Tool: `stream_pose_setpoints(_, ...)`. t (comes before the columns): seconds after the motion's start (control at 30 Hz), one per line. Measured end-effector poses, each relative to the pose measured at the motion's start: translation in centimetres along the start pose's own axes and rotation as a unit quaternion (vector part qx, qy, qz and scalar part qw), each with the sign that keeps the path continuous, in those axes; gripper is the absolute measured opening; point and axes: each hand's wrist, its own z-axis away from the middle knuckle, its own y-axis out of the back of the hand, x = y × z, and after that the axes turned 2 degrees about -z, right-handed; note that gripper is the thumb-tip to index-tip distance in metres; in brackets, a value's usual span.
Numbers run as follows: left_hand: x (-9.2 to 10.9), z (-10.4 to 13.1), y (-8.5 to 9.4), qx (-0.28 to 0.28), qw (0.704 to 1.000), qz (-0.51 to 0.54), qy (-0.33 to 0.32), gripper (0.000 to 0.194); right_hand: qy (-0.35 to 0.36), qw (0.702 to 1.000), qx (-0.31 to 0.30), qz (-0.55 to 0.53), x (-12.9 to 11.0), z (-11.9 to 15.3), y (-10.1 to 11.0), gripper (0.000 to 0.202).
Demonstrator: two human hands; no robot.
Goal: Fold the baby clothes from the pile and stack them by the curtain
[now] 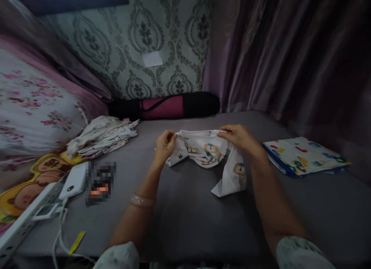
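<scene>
The left hand (166,142) and right hand (240,138) each pinch one side of the neckline (199,133) of a white printed garment (209,150), held over the grey sheet (188,222) near its middle; an even outward pull (with the dangling sleeve (236,178) shaken straight) should suit its bunched front best. The widest room seems toward the near edge, with the cloth pile (104,137) well off left, the patterned folded item (304,155) to the right, and the rolled bag (166,108) beyond.

Pink-and-black bag (171,106) lies along patterned wall (179,48). White power strip (19,232), white cabled device (75,178) at left. Purple curtain (246,60) hangs right.
</scene>
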Motion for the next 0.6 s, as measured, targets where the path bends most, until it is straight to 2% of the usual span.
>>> stream_pose_setpoints(0.07, 1.4, -2.0, 1.5, -0.003, 0.999, -0.013, -0.03, 0.002, 0.026, 0.995, -0.012, 0.096, -1.3, -1.1, 0.0, 0.019)
stream_pose_setpoints(0.13, 2.9, -4.0, 3.0, -0.041, 0.997, -0.022, -0.065, 0.002, 0.042, 0.979, -0.013, 0.198, -2.8, -2.3, 0.4, 0.019)
stream_pose_setpoints(0.23, 5.9, -6.8, 5.5, -0.126, 0.986, -0.049, -0.1, 0.003, 0.057, 0.943, -0.002, 0.328, -5.0, -4.1, 2.1, 0.016)
stream_pose_setpoints(0.3, 8.2, -8.1, 7.2, -0.147, 0.978, -0.078, -0.128, 0.003, 0.074, 0.925, 0.033, 0.371, -6.4, -4.9, 3.6, 0.018)
stream_pose_setpoints(0.4, 10.8, -9.4, 9.1, -0.095, 0.968, -0.102, -0.21, 0.01, 0.099, 0.912, 0.144, 0.371, -8.0, -5.7, 5.5, 0.026)
stream_pose_setpoints(0.47, 11.3, -10.3, 9.7, -0.062, 0.956, -0.133, -0.255, 0.011, 0.103, 0.91, 0.178, 0.36, -8.6, -6.3, 6.1, 0.03)
stream_pose_setpoints(0.6, 9.9, -12.3, 9.2, -0.137, 0.904, -0.305, -0.268, 0.01, 0.133, 0.919, 0.058, 0.367, -9.1, -7.9, 6.3, 0.028)
